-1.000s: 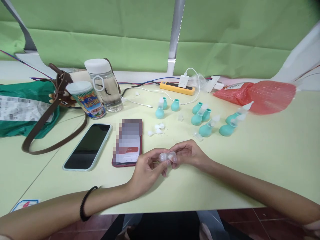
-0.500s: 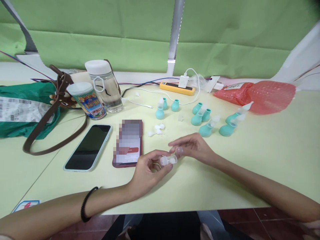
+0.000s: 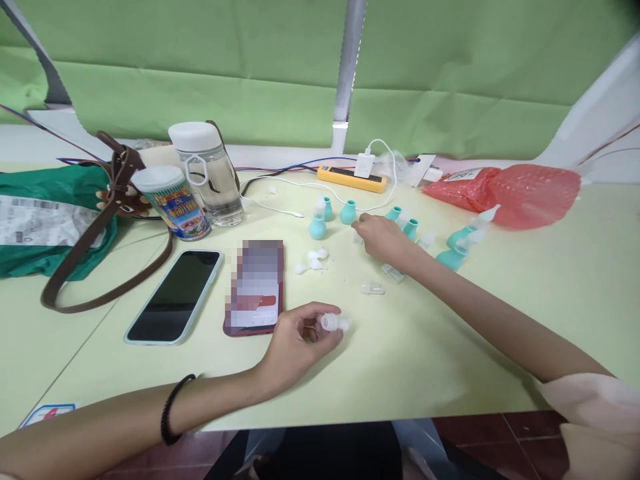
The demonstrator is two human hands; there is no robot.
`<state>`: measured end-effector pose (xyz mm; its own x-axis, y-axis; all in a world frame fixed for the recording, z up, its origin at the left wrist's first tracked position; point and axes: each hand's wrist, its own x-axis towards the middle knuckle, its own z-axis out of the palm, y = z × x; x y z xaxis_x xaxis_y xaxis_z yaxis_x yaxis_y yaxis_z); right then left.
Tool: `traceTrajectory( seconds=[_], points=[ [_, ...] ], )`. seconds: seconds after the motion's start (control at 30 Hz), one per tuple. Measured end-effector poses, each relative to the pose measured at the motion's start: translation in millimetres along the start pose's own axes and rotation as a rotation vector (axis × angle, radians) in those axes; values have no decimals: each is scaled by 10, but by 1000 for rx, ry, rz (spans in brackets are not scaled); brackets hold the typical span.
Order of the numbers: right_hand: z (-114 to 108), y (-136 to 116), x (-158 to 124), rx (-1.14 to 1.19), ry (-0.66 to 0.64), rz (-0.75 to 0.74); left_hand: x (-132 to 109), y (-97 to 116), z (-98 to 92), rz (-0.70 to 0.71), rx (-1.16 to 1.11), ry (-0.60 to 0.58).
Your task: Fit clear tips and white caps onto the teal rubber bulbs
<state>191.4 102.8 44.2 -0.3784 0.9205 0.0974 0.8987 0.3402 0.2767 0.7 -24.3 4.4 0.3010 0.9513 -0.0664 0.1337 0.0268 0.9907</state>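
My left hand point(image 3: 300, 343) pinches a small clear plastic tube-like piece point(image 3: 334, 323) between thumb and forefinger above the table. Farther out, my right hand point(image 3: 383, 240) reaches down among the teal rubber bulbs, with its fingers curled together. A small translucent piece point(image 3: 357, 237) shows at its fingertips, just in front of an upright teal bulb point(image 3: 348, 213); whether the fingers grip that piece is hidden. Beneath the right wrist lie a clear plastic part point(image 3: 393, 273) and a clear tube point(image 3: 373, 288). Two teal bulbs with translucent tips, including this one point(image 3: 453, 258), lie to the right.
White scraps point(image 3: 314, 260) lie mid-table. To the left are a red-cased phone point(image 3: 255, 287), a pale-cased phone point(image 3: 175, 297), a snack tub point(image 3: 175, 203), a water bottle point(image 3: 220, 180) and a green bag point(image 3: 55, 220). Behind are a yellow power strip point(image 3: 350, 179) and red packaging point(image 3: 535, 197).
My right hand has moved away from the left, outward to the bulbs. The clear piece at its fingertips is no longer there; clear parts now show beneath its wrist. The left hand stays put.
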Motion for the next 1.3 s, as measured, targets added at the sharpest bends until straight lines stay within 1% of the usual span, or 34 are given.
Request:
traceTrajectory(
  seconds=[0.1, 0.17, 0.27, 0.33, 0.43, 0.53, 0.73, 0.8, 0.87, 0.93, 0.97, 1.0, 1.07, 1.1, 1.17, 1.23, 1.3],
  points=[
    [2, -13, 80, 7, 17, 65, -2, -4, 4, 2, -10, -8],
    [-20, -31, 144, 23, 71, 140, -5, -7, 3, 8, -16, -17],
    [-66, -64, 265, 117, 143, 248, -6, -6, -3, 21, -30, -24],
    [-92, -80, 353, 187, 122, 290, -2, 0, -6, 25, -35, -16],
    [-117, -88, 469, 231, 25, 300, 6, 14, -5, 26, -55, -31],
    [-114, -71, 547, 233, -7, 294, 11, 22, -1, 18, -125, -63],
    [-71, -8, 584, 198, 52, 285, 15, 2, -2, 7, -128, -62],
    [-108, -8, 527, 183, 81, 287, 18, -7, 1, 9, -119, -68],
    [-197, -28, 409, 180, 137, 279, 20, -12, 4, 12, -114, -76],
    [-323, -68, 224, 222, 215, 221, 17, -10, 3, 20, -104, -66],
    [-390, -94, 111, 271, 243, 164, 13, -4, 0, 28, -94, -56],
    [-452, -124, -10, 338, 245, 76, 6, 4, -5, 39, -82, -43],
    [-543, -189, -250, 474, 189, -158, -11, 28, -15, 70, -63, -17],
    [-566, -220, -359, 514, 147, -236, -20, 42, -20, 88, -59, -15],
    [-572, -270, -528, 570, 16, -389, -34, 65, -25, 117, -60, -27],
    [-550, -289, -624, 604, -95, -487, -39, 77, -25, 133, -62, -45],
    [-535, -272, -652, 617, -140, -517, -36, 75, -22, 135, -66, -49]
  ],
)
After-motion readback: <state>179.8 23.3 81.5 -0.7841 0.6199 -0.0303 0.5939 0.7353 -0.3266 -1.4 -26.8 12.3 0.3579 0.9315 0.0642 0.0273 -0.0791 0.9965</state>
